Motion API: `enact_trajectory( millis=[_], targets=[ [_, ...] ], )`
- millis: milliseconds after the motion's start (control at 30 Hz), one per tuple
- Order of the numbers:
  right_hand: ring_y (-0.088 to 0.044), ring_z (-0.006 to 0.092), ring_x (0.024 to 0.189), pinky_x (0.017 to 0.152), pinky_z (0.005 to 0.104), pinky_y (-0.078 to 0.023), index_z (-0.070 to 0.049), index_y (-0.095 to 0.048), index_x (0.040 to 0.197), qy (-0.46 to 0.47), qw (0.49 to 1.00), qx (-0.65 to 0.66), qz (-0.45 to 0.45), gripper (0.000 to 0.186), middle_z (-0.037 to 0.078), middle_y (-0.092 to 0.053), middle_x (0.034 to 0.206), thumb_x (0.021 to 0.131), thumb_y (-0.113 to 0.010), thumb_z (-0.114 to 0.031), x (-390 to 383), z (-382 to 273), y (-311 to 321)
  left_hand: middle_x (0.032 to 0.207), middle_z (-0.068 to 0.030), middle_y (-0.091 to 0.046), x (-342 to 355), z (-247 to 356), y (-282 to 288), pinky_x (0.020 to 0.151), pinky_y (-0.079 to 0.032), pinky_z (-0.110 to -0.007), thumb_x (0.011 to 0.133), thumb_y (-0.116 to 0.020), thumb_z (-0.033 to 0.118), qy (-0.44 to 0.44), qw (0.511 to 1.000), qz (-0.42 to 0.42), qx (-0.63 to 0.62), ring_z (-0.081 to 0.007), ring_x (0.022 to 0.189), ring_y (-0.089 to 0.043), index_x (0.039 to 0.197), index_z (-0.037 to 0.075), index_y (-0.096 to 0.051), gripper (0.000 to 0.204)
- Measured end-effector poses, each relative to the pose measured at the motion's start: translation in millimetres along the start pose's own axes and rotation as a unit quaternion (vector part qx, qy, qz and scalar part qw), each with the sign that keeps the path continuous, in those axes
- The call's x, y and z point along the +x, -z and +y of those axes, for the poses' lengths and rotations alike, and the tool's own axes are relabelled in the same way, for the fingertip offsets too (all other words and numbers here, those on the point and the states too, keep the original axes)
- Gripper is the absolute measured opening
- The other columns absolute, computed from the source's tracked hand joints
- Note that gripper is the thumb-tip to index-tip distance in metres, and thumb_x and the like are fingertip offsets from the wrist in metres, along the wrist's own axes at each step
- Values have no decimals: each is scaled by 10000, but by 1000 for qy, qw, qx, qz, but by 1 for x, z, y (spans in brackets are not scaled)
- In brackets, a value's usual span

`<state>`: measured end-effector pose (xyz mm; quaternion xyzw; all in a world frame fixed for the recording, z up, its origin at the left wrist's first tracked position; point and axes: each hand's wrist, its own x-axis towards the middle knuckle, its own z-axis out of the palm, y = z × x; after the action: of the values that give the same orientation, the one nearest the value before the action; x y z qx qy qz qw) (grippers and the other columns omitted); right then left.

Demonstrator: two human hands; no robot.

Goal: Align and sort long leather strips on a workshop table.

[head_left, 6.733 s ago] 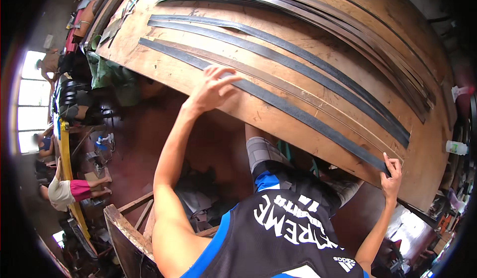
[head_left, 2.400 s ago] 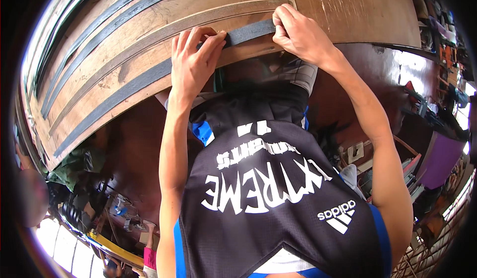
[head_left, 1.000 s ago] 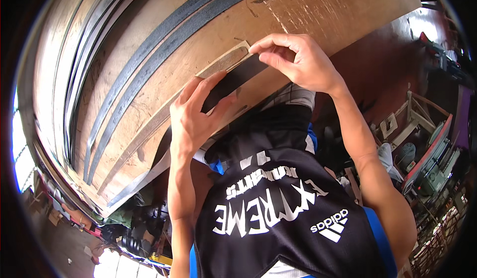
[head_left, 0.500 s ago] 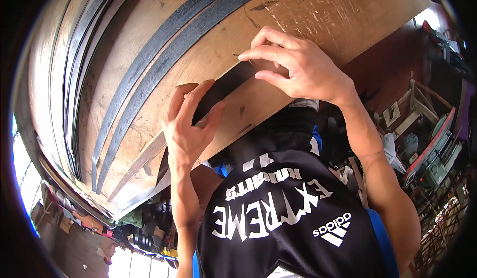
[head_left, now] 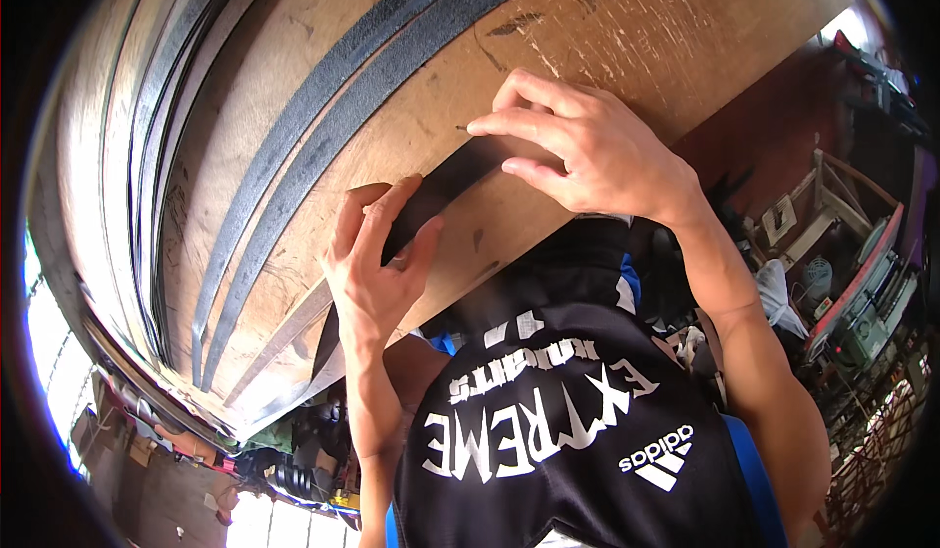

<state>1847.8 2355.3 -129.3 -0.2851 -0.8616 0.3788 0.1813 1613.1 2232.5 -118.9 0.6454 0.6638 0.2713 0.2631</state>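
My left hand curls over a short visible stretch of dark strip lying along the near part of the wooden board, fingers and thumb at its two edges. The strip covers much of a brown strip, which shows at lower left. My right hand is at the dark strip's upper right end, fingers bent and apart, fingertips touching or just above its edges; contact is unclear. Beyond the hands lie two long dark grey strips.
A bundle of long, thin dark and brown strips curves along the board's far side. Below the board at right are a wooden frame and a cluttered red-edged item. Bright window light shows along the lower left.
My hands have drawn together along the dark strip, which has shifted over the brown one. My right fingers have loosened from their pinch on its end. The view has turned.
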Motion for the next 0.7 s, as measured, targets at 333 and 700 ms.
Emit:
enact_trajectory(
  millis=[333, 700],
  targets=[
    [-679, 194, 866, 684, 322, -567, -98, -653, 1083, 26, 998, 56, 11, 325, 14, -660, 1175, 794, -771, -7, 2, 9, -1, 1022, -94, -688, 1, -1, 0, 680, -566, -375, 725, -861, 81, 2, 1000, -3, 15, -268, 822, -699, 1166, 117, -737, 459],
    [-684, 220, 917, 746, 342, -570, -114, -641, 1070, 8, 996, 93, -14, 344, -13, -670, 1132, 761, -766, -29, 5, 11, -4, 1019, -82, -685, -3, -3, 1, 641, -569, -363, 722, -865, 85, -7, 999, 7, 36, -251, 783, -698, 1161, 127, -737, 459]
  ],
)
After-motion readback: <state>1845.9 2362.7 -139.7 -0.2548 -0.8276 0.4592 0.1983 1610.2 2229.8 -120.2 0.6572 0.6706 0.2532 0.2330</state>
